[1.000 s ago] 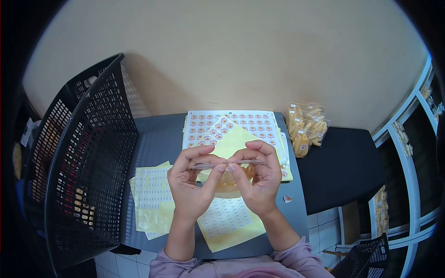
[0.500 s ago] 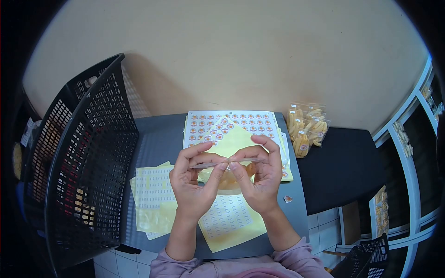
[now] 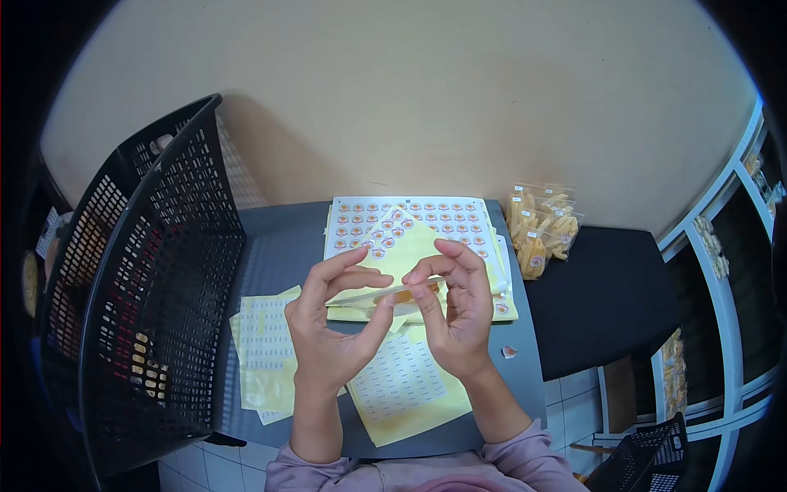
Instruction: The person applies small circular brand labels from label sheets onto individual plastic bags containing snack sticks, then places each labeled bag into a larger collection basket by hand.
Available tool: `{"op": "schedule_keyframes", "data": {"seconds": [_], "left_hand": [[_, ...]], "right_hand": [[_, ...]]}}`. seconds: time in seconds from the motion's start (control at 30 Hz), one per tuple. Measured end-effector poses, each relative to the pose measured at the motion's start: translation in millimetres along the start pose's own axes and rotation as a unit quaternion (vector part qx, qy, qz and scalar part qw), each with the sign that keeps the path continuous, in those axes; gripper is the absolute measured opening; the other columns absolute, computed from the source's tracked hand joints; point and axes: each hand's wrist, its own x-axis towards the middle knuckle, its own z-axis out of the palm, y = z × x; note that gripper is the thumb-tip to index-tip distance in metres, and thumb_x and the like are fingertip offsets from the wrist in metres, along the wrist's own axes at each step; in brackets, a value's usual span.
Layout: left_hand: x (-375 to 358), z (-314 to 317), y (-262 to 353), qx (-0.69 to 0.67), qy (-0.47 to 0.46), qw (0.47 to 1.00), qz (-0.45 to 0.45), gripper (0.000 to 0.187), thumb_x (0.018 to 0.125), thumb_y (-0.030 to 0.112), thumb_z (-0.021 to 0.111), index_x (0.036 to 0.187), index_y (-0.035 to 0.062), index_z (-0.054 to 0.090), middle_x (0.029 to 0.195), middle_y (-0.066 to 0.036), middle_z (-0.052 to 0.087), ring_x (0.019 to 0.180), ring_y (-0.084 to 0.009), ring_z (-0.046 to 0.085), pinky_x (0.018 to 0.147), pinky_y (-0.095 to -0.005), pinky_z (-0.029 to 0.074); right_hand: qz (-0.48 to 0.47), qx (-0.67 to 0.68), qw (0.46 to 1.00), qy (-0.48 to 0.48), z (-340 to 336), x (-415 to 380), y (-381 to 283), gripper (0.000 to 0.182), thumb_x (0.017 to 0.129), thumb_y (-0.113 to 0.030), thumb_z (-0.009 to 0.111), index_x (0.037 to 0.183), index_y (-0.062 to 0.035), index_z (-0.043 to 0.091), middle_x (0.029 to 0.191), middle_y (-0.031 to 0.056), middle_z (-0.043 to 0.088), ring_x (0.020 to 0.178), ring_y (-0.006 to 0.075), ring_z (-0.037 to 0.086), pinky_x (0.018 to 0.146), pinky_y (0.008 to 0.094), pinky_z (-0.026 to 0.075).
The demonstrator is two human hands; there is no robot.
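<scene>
A small clear plastic bag with yellow-brown contents is held between my two hands, its top edge slanting up to the right. My left hand has thumb and fingers around the left part of the bag, the thumb tip on its near side. With thumb and fingertips, my right hand pinches the bag's right part. Below the bag lie sticker sheets with rows of small printed labels. Behind it, a yellow backing sheet with a few round stickers left lies on a stack of round-sticker sheets.
A tall black perforated basket stands at the table's left. More label sheets lie beside it. Filled snack bags stand at the back right by a black surface. A small peeled scrap lies on the grey table.
My left hand has shifted slightly left and its thumb and fingers have spread apart. The bag has tilted, its right end higher. My right hand stays pinched on it.
</scene>
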Motion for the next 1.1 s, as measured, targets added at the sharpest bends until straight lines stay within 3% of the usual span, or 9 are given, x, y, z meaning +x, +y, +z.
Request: {"op": "schedule_keyframes", "data": {"seconds": [0.37,0.47,0.53,0.77,0.93,1.1], "left_hand": [[1.4,-3.9,-3.0,0.155,-0.025,0.987,0.046,0.035,0.066,0.003,0.065,0.099,0.0059,0.054,0.069,0.001,0.062,0.063,-0.0110,0.053,0.070,-0.0275,0.031],[1.1,-3.5,-4.9,0.183,-0.013,0.981,0.061,0.037,0.066,0.002,0.064,0.101,0.0059,0.053,0.069,0.003,0.061,0.065,-0.0113,0.054,0.072,-0.0289,0.030],[0.2,-4.5,-5.5,0.205,-0.022,0.977,0.050,0.045,0.064,0.001,0.064,0.106,0.0031,0.050,0.072,-0.001,0.062,0.075,-0.0106,0.054,0.082,-0.0293,0.027],[1.8,-3.8,-2.2,0.202,-0.047,0.977,0.055,0.056,0.065,0.001,0.063,0.117,0.0020,0.042,0.070,0.000,0.061,0.074,-0.0102,0.054,0.084,-0.0301,0.026],[-0.5,-5.7,-4.4,0.162,-0.028,0.986,0.007,0.048,0.066,0.001,0.063,0.110,0.0010,0.045,0.071,-0.002,0.061,0.081,-0.0127,0.053,0.085,-0.0318,0.027],[-0.8,-4.1,-3.7,0.193,-0.038,0.980,0.024,0.044,0.066,0.001,0.063,0.106,0.0003,0.046,0.073,-0.003,0.061,0.086,-0.0146,0.052,0.085,-0.0325,0.028]], "right_hand": [[0.035,-0.016,0.999,-0.007,5.0,-1.1,4.7,0.042,0.075,0.003,0.054,0.113,0.0017,0.035,0.078,0.0088,0.056,0.078,0.0136,0.055,0.084,0.0305,0.038],[0.002,-0.014,1.000,0.013,9.0,1.5,5.2,0.044,0.075,0.002,0.055,0.114,0.0022,0.034,0.077,0.0088,0.057,0.079,0.0140,0.056,0.084,0.0310,0.038],[0.012,-0.017,1.000,0.010,7.9,1.3,7.3,0.045,0.075,0.002,0.055,0.114,0.0024,0.034,0.076,0.0085,0.058,0.079,0.0144,0.056,0.085,0.0312,0.038],[0.045,-0.021,0.999,-0.011,3.6,1.1,5.4,0.052,0.074,0.001,0.057,0.119,0.0032,0.030,0.076,0.0079,0.060,0.079,0.0154,0.059,0.085,0.0308,0.038],[0.031,-0.020,0.999,0.001,1.3,4.9,4.8,0.052,0.074,0.001,0.057,0.119,0.0029,0.031,0.076,0.0071,0.060,0.081,0.0147,0.058,0.086,0.0312,0.037],[0.030,-0.046,0.998,0.000,-0.8,2.4,8.3,0.049,0.074,0.001,0.057,0.117,0.0022,0.032,0.076,0.0072,0.059,0.081,0.0150,0.057,0.089,0.0335,0.035]]}}
